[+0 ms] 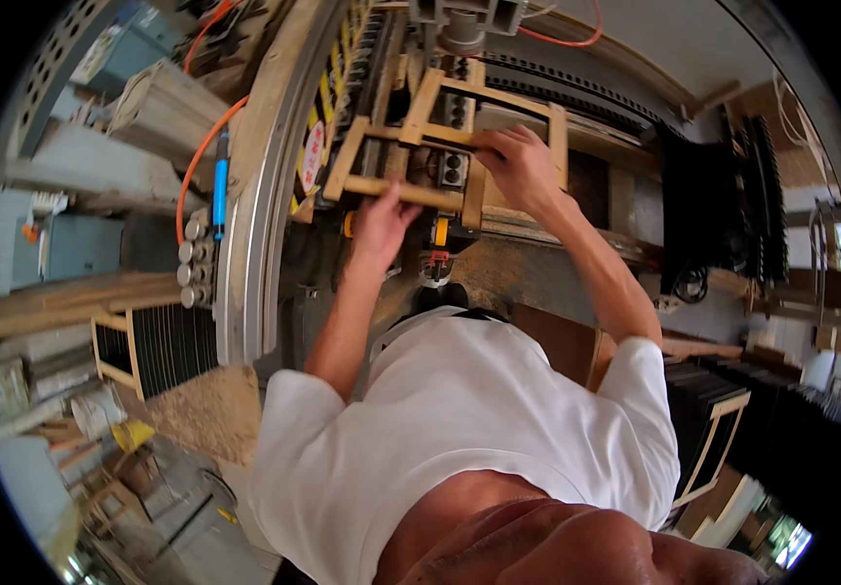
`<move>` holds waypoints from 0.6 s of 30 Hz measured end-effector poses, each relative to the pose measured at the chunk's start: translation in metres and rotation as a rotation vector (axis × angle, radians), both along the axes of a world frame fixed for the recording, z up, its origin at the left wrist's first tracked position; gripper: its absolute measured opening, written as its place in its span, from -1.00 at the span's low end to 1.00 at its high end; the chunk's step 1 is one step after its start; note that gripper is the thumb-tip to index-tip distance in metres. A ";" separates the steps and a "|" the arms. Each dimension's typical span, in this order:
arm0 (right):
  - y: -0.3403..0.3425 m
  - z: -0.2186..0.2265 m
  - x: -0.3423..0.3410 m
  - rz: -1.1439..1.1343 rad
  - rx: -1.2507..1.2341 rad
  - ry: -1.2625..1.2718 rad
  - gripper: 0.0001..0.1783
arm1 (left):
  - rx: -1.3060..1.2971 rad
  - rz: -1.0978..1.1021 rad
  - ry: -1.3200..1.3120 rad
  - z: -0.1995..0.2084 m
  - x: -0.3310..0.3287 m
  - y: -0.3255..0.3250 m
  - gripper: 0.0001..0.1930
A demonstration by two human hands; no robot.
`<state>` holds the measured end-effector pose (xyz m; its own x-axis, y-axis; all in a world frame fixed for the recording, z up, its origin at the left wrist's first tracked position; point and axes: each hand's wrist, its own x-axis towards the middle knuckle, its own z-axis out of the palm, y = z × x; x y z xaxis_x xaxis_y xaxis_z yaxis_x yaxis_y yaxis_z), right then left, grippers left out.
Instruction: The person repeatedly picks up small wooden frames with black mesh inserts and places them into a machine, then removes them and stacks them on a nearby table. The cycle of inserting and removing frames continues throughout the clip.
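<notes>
Two light wooden frames overlap on the machine bed in front of me. My left hand point(383, 224) is at the near bar of the left wooden frame point(345, 159), its fingers closed about the bar from the near side. My right hand point(523, 168) reaches farther out and pinches a bar of the right wooden frame point(424, 102) between thumb and fingers. Part of that frame is hidden behind the hand. The near bar by my left hand looks slightly blurred. Under the frames, the machine bed point(453, 171) shows dark round fittings.
A machine head point(461, 29) hangs over the far side. A metal-edged beam point(250, 195) runs along my left, with an orange hose point(187, 171) and a blue tube point(220, 185) beside it. Stacked dark frames point(175, 349) stand at left; more frames point(718, 439) stand at right.
</notes>
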<state>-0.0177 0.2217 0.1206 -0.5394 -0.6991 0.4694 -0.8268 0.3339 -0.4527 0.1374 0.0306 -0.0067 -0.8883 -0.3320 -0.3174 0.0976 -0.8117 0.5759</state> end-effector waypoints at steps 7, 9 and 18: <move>-0.144 -0.089 -0.055 0.179 -0.008 0.218 -0.77 | -0.026 0.224 -0.058 0.034 0.170 0.068 -0.69; -0.155 -0.098 -0.071 0.136 0.112 0.186 -0.73 | 0.018 0.299 -0.113 0.032 0.191 0.080 -0.70; -0.209 -0.084 -0.136 0.057 0.530 0.488 -0.62 | 0.072 0.610 -0.260 -0.010 0.249 0.110 -0.72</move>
